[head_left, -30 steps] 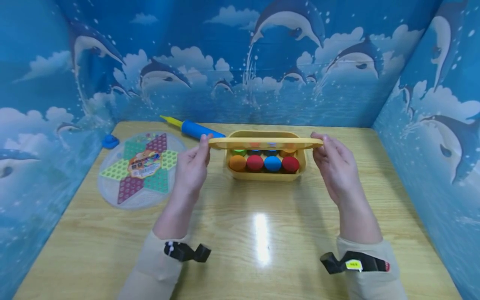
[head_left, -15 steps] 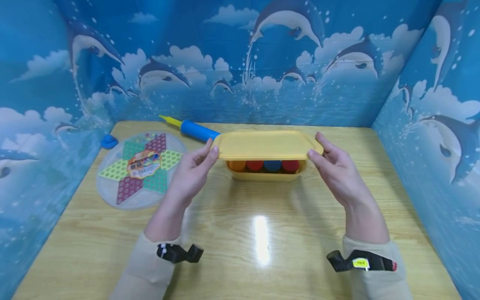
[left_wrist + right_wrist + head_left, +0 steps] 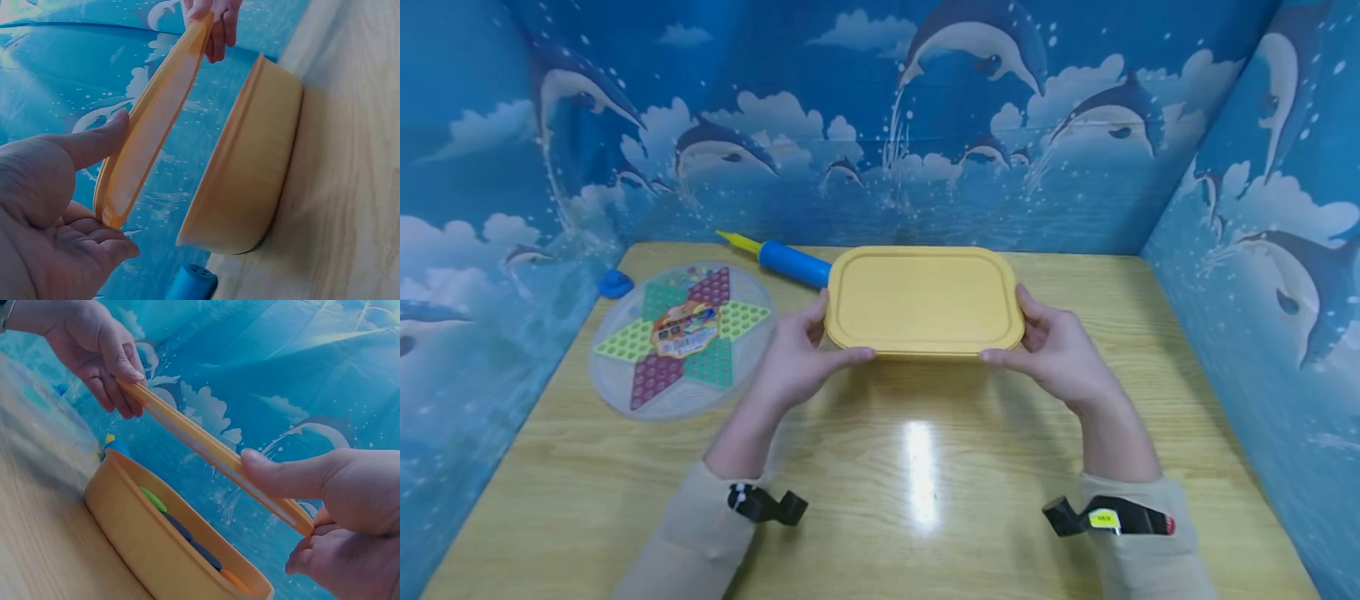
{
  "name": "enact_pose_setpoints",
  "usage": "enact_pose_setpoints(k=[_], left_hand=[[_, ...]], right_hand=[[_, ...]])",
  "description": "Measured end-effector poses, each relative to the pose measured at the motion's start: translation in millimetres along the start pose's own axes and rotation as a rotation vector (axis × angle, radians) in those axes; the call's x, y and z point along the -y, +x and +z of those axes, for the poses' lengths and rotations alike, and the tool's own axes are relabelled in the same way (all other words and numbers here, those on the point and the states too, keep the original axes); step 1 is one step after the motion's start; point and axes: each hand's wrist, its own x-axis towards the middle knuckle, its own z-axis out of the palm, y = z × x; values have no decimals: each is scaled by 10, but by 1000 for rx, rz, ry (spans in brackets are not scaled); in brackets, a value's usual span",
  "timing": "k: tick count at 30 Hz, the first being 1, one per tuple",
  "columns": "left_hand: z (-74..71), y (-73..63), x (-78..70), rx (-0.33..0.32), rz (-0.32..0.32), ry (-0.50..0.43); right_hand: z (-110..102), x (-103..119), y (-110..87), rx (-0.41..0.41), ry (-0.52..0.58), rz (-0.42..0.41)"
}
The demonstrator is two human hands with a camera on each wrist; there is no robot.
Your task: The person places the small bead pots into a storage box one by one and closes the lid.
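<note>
A yellow plastic lid (image 3: 925,300) is held level by its two ends. My left hand (image 3: 797,358) grips the left end, thumb along the near edge; my right hand (image 3: 1060,357) grips the right end the same way. In both wrist views the lid hangs above a deep yellow box (image 3: 250,156), with a gap between them. The box stands on the table, and the lid covers it from above in the head view. Inside the box, the right wrist view shows several coloured round pieces, among them a green one (image 3: 154,500) and an orange one (image 3: 235,582).
Left of the hands lies a round Chinese checkers board (image 3: 658,383) with a coloured star. Behind it a blue pump (image 3: 793,264) with a yellow nozzle reaches toward the box. A small blue toy (image 3: 616,284) sits at the table's left edge. Dolphin-printed cloth (image 3: 880,200) walls the back and sides.
Both hands have tilted the lid from nearly edge-on to flat, its top facing up. From the head it now hides the box and the coloured pieces, which showed earlier.
</note>
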Motion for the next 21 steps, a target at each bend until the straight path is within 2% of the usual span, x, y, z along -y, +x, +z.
enact_pose_setpoints(k=[4, 8, 15, 21], left_hand=[[47, 6, 29, -23, 4, 18], [53, 40, 28, -27, -19, 46], [77, 267, -5, -3, -98, 84], [160, 418, 70, 37, -161, 111]], right_hand=[[19, 8, -4, -27, -72, 27], [6, 24, 16, -37, -116, 32], [-76, 41, 157, -36, -186, 81], [-95, -121, 291, -9, -185, 139]])
